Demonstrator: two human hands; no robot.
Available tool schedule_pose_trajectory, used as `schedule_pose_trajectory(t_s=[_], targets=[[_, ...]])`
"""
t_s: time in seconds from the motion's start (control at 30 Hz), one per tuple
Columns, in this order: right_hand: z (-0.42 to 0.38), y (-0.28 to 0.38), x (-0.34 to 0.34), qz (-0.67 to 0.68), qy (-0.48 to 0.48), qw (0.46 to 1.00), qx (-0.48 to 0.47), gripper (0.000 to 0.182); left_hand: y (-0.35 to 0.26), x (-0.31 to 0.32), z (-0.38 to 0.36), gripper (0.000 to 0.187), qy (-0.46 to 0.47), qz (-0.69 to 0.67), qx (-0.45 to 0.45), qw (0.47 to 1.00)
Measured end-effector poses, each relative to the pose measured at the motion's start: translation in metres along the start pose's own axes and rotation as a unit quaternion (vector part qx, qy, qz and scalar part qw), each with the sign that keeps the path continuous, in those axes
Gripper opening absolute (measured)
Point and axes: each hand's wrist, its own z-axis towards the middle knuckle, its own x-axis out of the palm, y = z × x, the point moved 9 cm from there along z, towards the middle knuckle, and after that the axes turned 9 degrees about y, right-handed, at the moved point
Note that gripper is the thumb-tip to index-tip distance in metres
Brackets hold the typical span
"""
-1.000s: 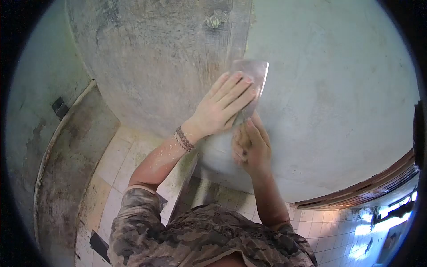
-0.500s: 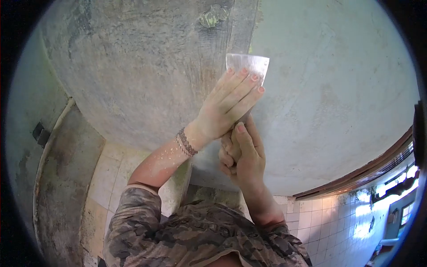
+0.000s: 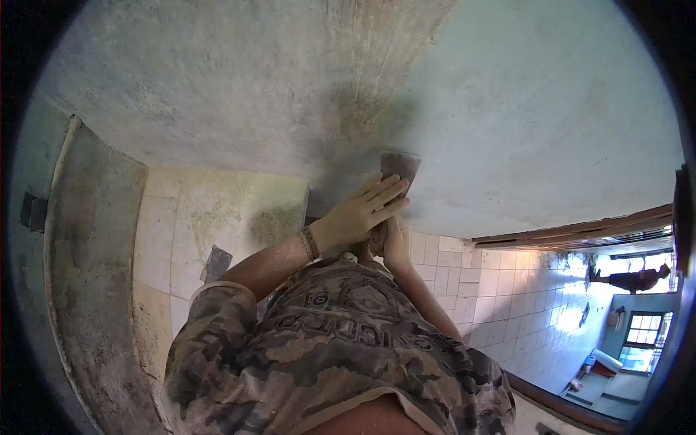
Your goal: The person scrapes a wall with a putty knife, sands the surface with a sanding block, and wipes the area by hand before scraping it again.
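Observation:
A wide-bladed scraper (image 3: 401,162) points up toward the wall, low on the wall and close to my chest. My left hand (image 3: 355,217), with a braided bracelet at the wrist, lies across the scraper's blade with its fingers stretched out flat. Below it, my right hand (image 3: 395,245) is closed around the handle, which is mostly covered by the hands. The wall (image 3: 500,109) has pale green paint on the right and a rough, grey scraped surface on the left. Whether the blade edge touches the wall is hard to tell.
White tiles (image 3: 507,290) cover the floor at right, where a person (image 3: 638,280) stands in the distance near a window (image 3: 644,330). A stained low ledge (image 3: 94,254) runs along the left. A grey flat scrap (image 3: 216,264) lies on the pale tiles beside my left arm.
Both hands have come down the wall toward my body with the scraper. The view has shifted, showing more of my shirt, the floor and the distant person.

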Motion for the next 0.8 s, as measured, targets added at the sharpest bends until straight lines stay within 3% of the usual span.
schedule_pose_trajectory(t_s=[0.07,0.13,0.17,0.23,0.27,0.33,0.37,0.43,0.5,0.6,0.67,0.73,0.8], targets=[[0.002,0.007,-0.003,-0.018,0.011,1.000,0.001,0.041,0.001,-0.002,-0.012,0.047,-0.017,-0.031,-0.004,0.999],[0.000,0.026,0.008,-0.029,0.019,0.999,0.004,0.038,0.022,-0.035,-0.036,0.044,-0.219,-0.077,-0.095,0.968],[-0.001,0.035,0.016,-0.015,0.027,0.999,0.022,0.039,0.021,-0.035,-0.037,0.044,-0.216,-0.080,-0.097,0.968],[0.002,0.031,0.020,-0.002,0.035,0.999,0.040,0.040,0.051,-0.025,-0.045,0.033,-0.220,-0.215,-0.253,0.917],[0.005,0.020,0.017,-0.022,0.040,0.998,0.042,0.041,0.053,-0.021,-0.042,0.033,-0.219,-0.216,-0.254,0.917],[0.010,-0.003,0.012,-0.044,0.045,0.997,0.046,0.041,0.069,0.039,-0.036,0.036,-0.080,-0.511,-0.329,0.790],[0.013,-0.013,0.010,-0.030,0.038,0.998,0.041,0.042,0.068,0.046,-0.029,0.036,-0.081,-0.512,-0.329,0.789],[0.019,-0.019,0.012,-0.018,0.031,0.999,0.037,0.043,0.066,0.054,-0.014,0.045,-0.170,-0.641,-0.264,0.700],[0.027,-0.003,0.013,-0.114,-0.008,0.992,-0.049,0.048,0.074,0.058,-0.010,0.047,-0.158,-0.627,-0.278,0.711],[0.028,0.006,0.019,-0.081,-0.069,0.987,-0.121,0.046,0.079,0.051,-0.010,0.049,-0.124,-0.591,-0.305,0.737],[0.031,0.013,0.026,-0.125,-0.066,0.980,-0.139,0.047,0.080,0.045,-0.007,0.050,-0.106,-0.572,-0.319,0.748],[0.036,0.031,0.035,-0.167,-0.063,0.972,-0.155,0.049,0.086,0.014,0.000,0.047,-0.170,-0.423,-0.291,0.841],[0.046,0.051,0.044,-0.189,-0.044,0.971,-0.138,0.049,0.094,-0.002,0.016,0.046,-0.149,-0.426,-0.300,0.841]])
